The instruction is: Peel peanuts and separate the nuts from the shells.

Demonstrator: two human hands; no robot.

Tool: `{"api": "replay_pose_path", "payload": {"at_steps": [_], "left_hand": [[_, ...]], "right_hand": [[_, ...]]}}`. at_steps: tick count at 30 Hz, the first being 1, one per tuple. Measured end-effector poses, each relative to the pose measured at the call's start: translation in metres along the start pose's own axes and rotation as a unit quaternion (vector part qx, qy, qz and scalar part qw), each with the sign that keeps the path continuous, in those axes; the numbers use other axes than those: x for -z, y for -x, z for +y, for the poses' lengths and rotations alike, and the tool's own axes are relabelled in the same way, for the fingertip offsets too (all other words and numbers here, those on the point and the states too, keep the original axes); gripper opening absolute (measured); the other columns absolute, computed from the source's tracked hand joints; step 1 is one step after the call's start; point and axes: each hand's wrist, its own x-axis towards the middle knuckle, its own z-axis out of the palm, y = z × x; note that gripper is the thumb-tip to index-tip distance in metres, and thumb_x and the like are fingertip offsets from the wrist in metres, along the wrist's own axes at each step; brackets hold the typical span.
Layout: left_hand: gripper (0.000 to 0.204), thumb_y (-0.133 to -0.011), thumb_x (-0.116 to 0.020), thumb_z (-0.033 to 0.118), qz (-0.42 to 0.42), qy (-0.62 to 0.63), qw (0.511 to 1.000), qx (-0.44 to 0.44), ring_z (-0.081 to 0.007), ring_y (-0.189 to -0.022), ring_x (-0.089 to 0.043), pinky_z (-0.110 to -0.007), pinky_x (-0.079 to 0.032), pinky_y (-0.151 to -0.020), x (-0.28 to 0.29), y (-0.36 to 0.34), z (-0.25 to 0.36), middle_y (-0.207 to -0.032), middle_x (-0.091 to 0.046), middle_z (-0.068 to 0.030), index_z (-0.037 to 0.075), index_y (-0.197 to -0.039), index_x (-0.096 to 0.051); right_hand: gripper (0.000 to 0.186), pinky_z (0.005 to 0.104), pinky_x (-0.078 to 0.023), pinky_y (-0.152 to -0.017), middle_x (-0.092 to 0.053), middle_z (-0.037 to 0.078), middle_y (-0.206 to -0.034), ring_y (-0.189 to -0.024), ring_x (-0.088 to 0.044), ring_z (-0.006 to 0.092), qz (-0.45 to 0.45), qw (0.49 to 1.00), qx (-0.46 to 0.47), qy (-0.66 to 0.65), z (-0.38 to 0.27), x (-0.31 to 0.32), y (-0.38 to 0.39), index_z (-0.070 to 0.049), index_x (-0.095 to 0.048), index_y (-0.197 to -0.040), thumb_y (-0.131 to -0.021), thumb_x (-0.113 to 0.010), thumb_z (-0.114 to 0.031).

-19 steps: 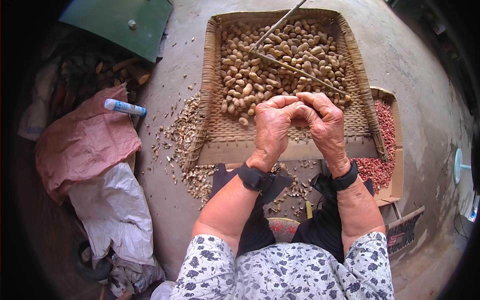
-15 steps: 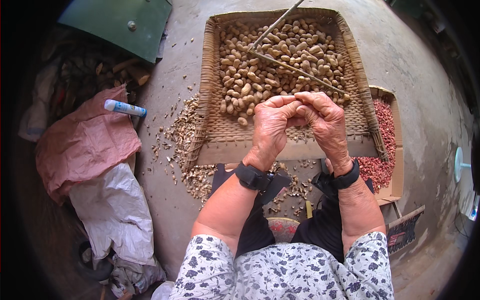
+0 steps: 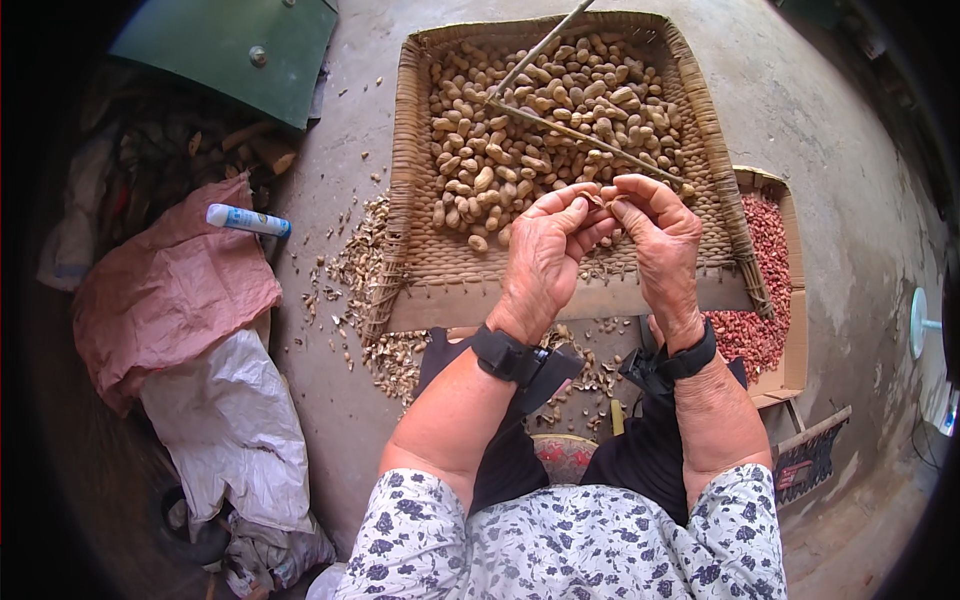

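My left hand (image 3: 545,245) and my right hand (image 3: 660,235) meet over the woven tray (image 3: 720,220) of unshelled peanuts (image 3: 540,140). Between the pinched thumbs and fingertips is a small peanut (image 3: 597,200) that looks cracked open, with reddish-brown showing. Both hands grip it, one from each side. Black straps circle both wrists. A long thin forked stick (image 3: 570,130) lies across the peanuts, just beyond my fingers.
A cardboard box (image 3: 797,280) of red shelled kernels (image 3: 760,240) is at right. Broken shells (image 3: 355,260) litter the floor left of the tray. Pink (image 3: 180,270) and white (image 3: 220,410) sacks, a blue-white cylinder (image 3: 247,219) and a green metal object (image 3: 230,50) lie farther left.
My hands have risen slightly and their fingertips have drawn a little apart, so that the peanut between them now shows, split.
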Motion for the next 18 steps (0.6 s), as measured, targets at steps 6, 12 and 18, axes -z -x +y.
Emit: {"api": "replay_pose_path", "payload": {"at_steps": [6,12,18], "left_hand": [[0.020,-0.090,-0.049,0.005,0.011,0.007,1.000,0.004,-0.0221,-0.090,-0.060,-0.036,-0.052,-0.083,0.005,-0.003,0.001,-0.098,-0.060,-0.0124,-0.003,-0.108,-0.054],[0.017,-0.089,-0.053,0.008,0.063,-0.008,0.998,-0.003,-0.0198,-0.082,-0.059,-0.033,-0.052,-0.079,0.013,-0.007,0.001,-0.093,-0.060,-0.0106,-0.003,-0.101,-0.056],[0.020,-0.088,-0.060,0.016,0.129,-0.014,0.990,-0.051,-0.0186,-0.081,-0.058,-0.031,-0.051,-0.074,0.024,-0.010,0.022,-0.089,-0.060,-0.0090,-0.002,-0.097,-0.058]], "right_hand": [[0.020,0.0251,-0.048,-0.074,-0.066,0.006,-0.087,-0.082,-0.060,0.0132,-0.043,0.957,0.177,0.225,-0.001,0.002,0.001,-0.004,-0.066,-0.098,-0.082,-0.059,0.005],[0.017,0.0239,-0.047,-0.072,-0.066,0.006,-0.085,-0.080,-0.059,0.0136,-0.047,0.945,0.194,0.260,0.001,0.006,0.001,-0.003,-0.067,-0.096,-0.081,-0.061,0.004],[0.016,0.0223,-0.047,-0.069,-0.065,0.005,-0.083,-0.076,-0.058,0.0086,-0.191,0.964,-0.067,0.175,-0.032,0.020,0.003,0.001,-0.065,-0.095,-0.079,-0.063,0.001]]}}
